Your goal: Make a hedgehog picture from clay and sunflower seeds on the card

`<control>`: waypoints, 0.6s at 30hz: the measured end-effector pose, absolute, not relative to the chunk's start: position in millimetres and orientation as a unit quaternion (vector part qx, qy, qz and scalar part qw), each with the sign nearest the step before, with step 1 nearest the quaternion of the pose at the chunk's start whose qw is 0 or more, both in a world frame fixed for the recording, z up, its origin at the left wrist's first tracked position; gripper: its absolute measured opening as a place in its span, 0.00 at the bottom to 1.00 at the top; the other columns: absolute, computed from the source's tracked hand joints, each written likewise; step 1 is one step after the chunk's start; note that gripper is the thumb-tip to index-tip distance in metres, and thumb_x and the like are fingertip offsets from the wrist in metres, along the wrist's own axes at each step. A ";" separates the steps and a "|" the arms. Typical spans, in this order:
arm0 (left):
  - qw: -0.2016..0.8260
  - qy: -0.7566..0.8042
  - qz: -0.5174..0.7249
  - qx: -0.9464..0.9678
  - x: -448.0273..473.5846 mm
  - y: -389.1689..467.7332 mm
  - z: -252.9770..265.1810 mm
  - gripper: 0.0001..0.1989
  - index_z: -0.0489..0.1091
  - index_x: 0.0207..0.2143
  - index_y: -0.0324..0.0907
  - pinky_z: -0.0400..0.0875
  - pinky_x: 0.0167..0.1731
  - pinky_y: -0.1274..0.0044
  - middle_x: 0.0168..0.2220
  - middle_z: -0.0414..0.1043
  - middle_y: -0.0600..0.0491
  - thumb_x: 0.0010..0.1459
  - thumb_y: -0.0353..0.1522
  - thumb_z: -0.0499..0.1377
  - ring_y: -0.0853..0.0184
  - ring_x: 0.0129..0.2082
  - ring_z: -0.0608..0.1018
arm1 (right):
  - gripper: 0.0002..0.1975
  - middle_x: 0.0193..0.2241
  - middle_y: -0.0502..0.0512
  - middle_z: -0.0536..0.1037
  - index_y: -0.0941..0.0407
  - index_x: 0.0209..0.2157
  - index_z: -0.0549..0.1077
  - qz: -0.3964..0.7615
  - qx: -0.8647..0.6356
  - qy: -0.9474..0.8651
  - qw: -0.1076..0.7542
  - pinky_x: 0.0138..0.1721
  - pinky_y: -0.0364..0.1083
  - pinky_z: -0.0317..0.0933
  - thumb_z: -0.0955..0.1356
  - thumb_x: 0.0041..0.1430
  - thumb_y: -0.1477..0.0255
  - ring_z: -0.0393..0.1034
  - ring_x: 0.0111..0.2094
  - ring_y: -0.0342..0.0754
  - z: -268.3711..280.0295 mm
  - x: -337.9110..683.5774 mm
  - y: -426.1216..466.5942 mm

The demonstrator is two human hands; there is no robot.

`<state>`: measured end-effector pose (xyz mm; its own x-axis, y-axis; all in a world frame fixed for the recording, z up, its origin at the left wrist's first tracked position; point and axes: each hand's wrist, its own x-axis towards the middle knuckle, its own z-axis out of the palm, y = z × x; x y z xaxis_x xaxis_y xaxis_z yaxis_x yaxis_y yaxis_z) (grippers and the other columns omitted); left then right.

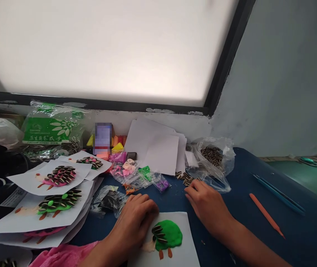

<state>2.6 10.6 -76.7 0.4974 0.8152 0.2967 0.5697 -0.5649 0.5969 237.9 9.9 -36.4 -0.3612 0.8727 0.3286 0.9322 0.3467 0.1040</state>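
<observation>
My left hand (137, 220) rests at the left edge of a white sheet (188, 241), its fingers curled and their tips hidden. On that sheet is a hedgehog of modelling clay: a green body (172, 234), a pale head (149, 246) partly behind my hand, and two brown feet. Several striped sunflower seeds (160, 236) stick in the body's left side. My right hand (207, 204) is at a small pile of loose sunflower seeds (188, 179), thumb and fingers drawn together. Whatever is between those fingertips cannot be made out.
Finished hedgehog sheets (61, 213) are stacked at left. Behind lie clay packets (144, 176), blank paper (162, 154), an open bag of seeds (212, 154) and a green seed package (49, 126). Blue tweezers (279, 194) and an orange pointed tool (267, 215) lie at right.
</observation>
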 end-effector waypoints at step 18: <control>0.212 0.421 0.272 0.839 2.8 11.0 -72.8 0.12 0.70 0.30 0.44 0.56 0.34 0.72 0.30 0.70 0.53 0.62 0.27 0.49 0.63 0.32 0.70 | 0.13 0.31 0.54 0.72 0.56 0.36 0.77 0.096 -0.498 -0.845 0.169 0.29 0.41 0.59 0.61 0.66 0.79 0.69 0.30 0.44 -8.0 228.4 -5.5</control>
<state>2.8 11.0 -72.8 0.4981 0.8213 0.2782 0.5907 -0.5563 0.5845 228.4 -5.5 -8.0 -0.4466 0.8741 0.1910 0.8093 0.4857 -0.3305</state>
